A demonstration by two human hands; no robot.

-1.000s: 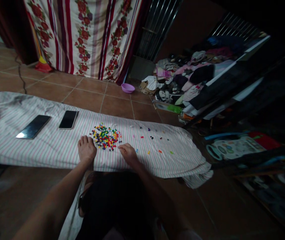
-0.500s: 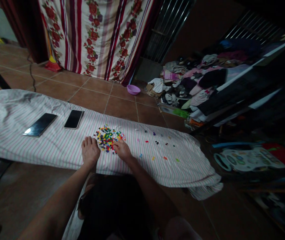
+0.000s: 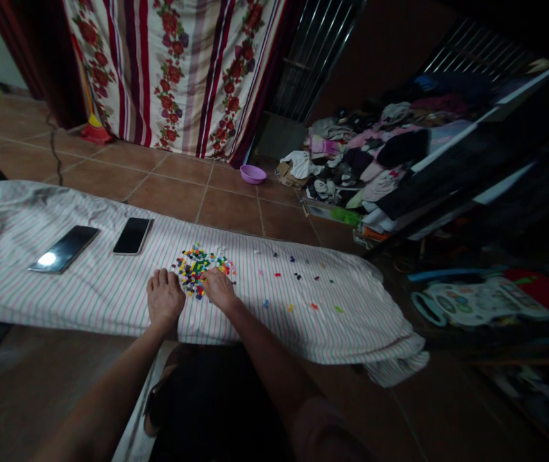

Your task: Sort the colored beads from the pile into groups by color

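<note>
Where the left hand rests: palm down on the cloth-covered surface, released, fingers extended, just beside the left edge of the piece pile.
Right hand: over the near right part of the pile, fingers bent; whether a piece is gripped cannot be told.
Piece pile: small multicoloured pieces, spread on the surface just beyond and between the hands.
Spaced pieces: right of the pile, three rough rows; nearest row blue, yellow, orange, green.
Devices: phone and longer dark device, lying left of the pile.
Basin: purple, on the tiled floor.
Curtain: striped, floral, beyond the surface.
</note>
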